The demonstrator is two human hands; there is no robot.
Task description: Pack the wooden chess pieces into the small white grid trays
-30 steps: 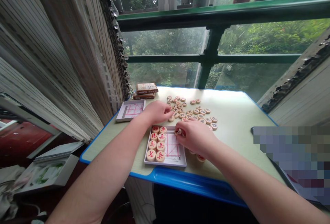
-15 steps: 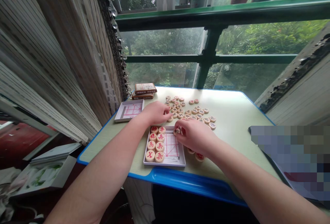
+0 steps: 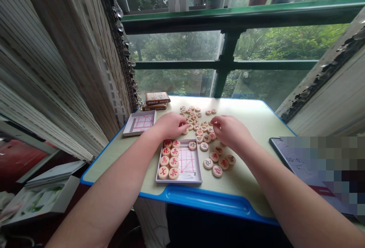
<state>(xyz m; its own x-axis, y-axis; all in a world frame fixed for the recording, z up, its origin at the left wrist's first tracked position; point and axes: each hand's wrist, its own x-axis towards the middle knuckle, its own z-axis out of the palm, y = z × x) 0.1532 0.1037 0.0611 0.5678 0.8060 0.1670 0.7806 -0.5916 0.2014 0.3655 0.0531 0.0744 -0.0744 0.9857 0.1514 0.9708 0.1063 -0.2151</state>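
Observation:
A shallow white box tray lies in front of me. Two columns of red-marked Chinese chess pieces fill its left side, and a single dark-marked piece sits at its top right. Beyond the tray, my left hand rests with curled fingers beside a loose piece; whatever its fingers hold is hidden. My right hand is over the right part of the loose pieces, thumb and fingers drawn together. Anything between those fingertips is too small to make out.
Several more pieces lie right of the tray. At the back left are another shallow box tray and two stacked small boxes. A tablet-like device lies at the table's right edge. A blue rim borders the table.
My right hand has let go of the dark-marked piece in the tray's top right and moved up and right to the loose pieces. My left hand stays nearly in place.

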